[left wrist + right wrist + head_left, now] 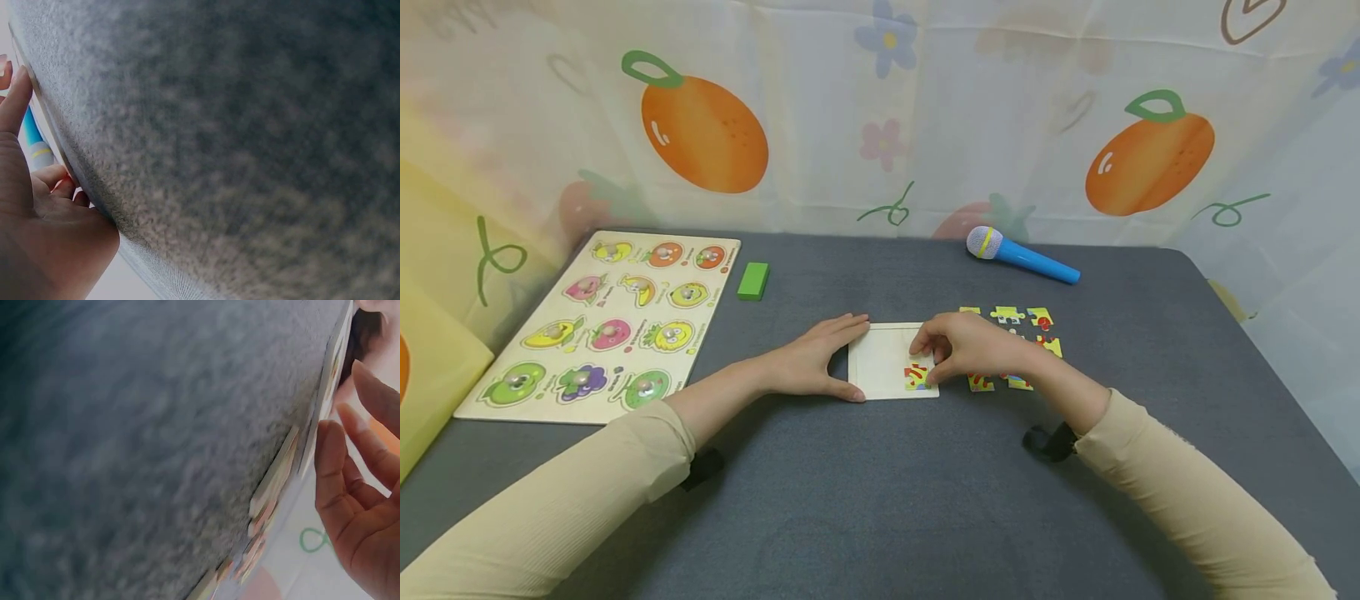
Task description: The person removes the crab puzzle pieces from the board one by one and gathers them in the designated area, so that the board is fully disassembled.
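Observation:
A small pale wooden puzzle tray [880,358] lies flat in front of me. My left hand [811,357] rests along its left edge, thumb at the near corner and straight fingers at the far corner. A yellow and red jigsaw piece [915,377] sits in the tray's near right corner. Over the tray's right edge is my right hand [973,346], fingers bent, thumb close beside that piece. In the right wrist view the thumb and fingers stand apart and I see nothing between them. Loose jigsaw pieces [1007,314] lie right of the tray, partly hidden under my right hand.
A wooden fruit puzzle board [587,287] takes up the left of the dark grey table [865,483]. A green block [753,281] lies next to it. At the back right is a blue toy microphone [1024,256]. A printed curtain [820,125] hangs behind the table.

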A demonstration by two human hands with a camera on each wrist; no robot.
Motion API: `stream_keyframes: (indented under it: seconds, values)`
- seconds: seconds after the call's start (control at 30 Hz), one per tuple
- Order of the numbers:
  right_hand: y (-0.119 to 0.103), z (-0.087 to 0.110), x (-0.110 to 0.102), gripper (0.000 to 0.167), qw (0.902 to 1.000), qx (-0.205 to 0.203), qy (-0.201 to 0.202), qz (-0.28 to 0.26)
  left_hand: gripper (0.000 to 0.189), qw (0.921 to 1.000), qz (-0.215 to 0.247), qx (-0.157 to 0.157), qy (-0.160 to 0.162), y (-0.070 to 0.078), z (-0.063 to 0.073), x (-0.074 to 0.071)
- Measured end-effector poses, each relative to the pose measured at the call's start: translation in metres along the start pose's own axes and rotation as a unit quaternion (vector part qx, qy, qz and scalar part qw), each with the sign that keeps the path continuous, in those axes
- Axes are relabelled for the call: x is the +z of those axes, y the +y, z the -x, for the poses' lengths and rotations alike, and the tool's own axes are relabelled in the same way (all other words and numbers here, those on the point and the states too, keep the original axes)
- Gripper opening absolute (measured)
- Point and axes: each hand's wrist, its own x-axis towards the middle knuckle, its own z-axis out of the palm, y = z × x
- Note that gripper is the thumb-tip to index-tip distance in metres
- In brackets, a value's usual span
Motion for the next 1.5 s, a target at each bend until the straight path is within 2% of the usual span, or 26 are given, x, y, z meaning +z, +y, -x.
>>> stream_keyframes:
  seconds: [0.57, 0.87, 1.5]
  values:
    - [-0.0055, -0.0043, 0.0065, 0.035, 0.9999, 0.0, -0.01, 0.011, 0.102, 1.0, 0.008, -0.003, 0.0, 0.0019, 0.0016, -0.0009]
    - [-0.0043, -0.0048, 0.0073, 0.031, 0.9999, -0.002, -0.014, 0.004, 0.102, 1.0, 0.008, 0.001, 0.003, 0.0011, 0.0014, -0.0002]
    - [-0.0058, -0.0052, 0.0056, 0.033, 0.9999, -0.003, -0.014, -0.005, 0.101, 0.9999, 0.009, 0.001, 0.006, 0.0031, 0.0019, -0.0008]
